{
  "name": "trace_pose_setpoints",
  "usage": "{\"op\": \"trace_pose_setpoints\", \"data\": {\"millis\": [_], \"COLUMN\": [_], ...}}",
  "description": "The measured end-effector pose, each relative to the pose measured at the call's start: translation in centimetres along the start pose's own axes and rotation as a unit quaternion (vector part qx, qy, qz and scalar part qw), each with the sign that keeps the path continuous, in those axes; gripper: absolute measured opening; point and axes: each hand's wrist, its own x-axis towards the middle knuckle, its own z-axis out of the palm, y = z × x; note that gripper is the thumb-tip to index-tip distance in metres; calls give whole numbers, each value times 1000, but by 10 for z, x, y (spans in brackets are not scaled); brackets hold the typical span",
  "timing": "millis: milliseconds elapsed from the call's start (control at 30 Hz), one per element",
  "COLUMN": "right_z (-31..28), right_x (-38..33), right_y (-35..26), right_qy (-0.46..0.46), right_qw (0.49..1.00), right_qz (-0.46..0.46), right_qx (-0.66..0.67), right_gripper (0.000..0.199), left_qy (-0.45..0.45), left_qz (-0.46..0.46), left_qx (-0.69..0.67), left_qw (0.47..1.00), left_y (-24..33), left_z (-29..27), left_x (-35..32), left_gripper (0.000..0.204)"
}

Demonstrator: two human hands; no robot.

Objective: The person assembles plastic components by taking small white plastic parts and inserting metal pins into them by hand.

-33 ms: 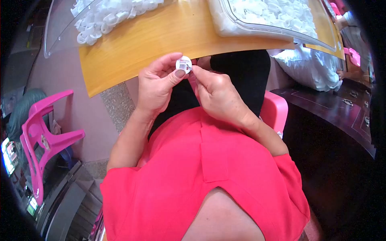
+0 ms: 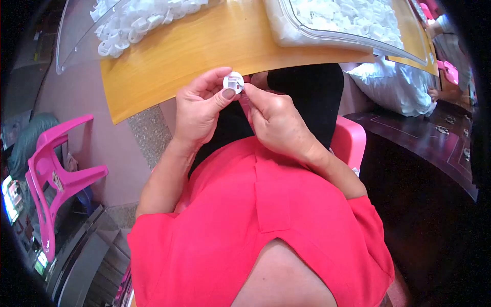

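In front of my body, at the near edge of the table, my left hand (image 2: 200, 107) pinches a small round white plastic part (image 2: 233, 80) between thumb and fingers. A squarish recess shows on its upward face. My right hand (image 2: 279, 115) is closed, its thumb and forefinger pressed together at the right edge of that part. A small dark tip shows there, and a pinkish strip lies beneath the fingers; what the right hand grips is too small and covered to name.
On the yellow-brown table (image 2: 199, 56) a clear bin (image 2: 327, 36) of white plastic pieces stands at the right. More white pieces (image 2: 135, 30) lie beside a clear plastic wall at the left. A pink plastic stool (image 2: 51, 169) is tipped at left; a white sack (image 2: 396, 87) lies at right.
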Motion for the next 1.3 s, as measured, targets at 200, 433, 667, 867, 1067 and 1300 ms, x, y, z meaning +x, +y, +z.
{"op": "trace_pose_setpoints", "data": {"millis": [200, 433, 667, 867, 1067, 1300], "right_z": [5, 0, -10, -18, -23, -39], "right_x": [-3, -4, 2, 10, 13, 3], "right_y": [9, -6, -29, -41, -52, -44], "right_qy": [21, -42, -101, -210, -288, -136], "right_qw": [991, 954, 858, 839, 801, 891], "right_qz": [-87, -80, -140, -141, -140, -68], "right_qx": [-103, -285, -483, -482, -506, -427], "right_gripper": [17, 18, 11, 17, 18, 14], "left_qy": [-13, -10, -5, 11, -12, -43], "left_qz": [14, 31, 88, 54, 22, -25], "left_qx": [18, 45, 175, 187, 157, -33], "left_qw": [1000, 998, 981, 981, 987, 998], "left_y": [-3, 0, -4, -5, -9, 5], "left_z": [-4, 1, 3, 5, 2, -2], "left_x": [-1, -4, -7, -5, -2, 0], "left_gripper": [39, 34, 27, 19, 16, 18]}}
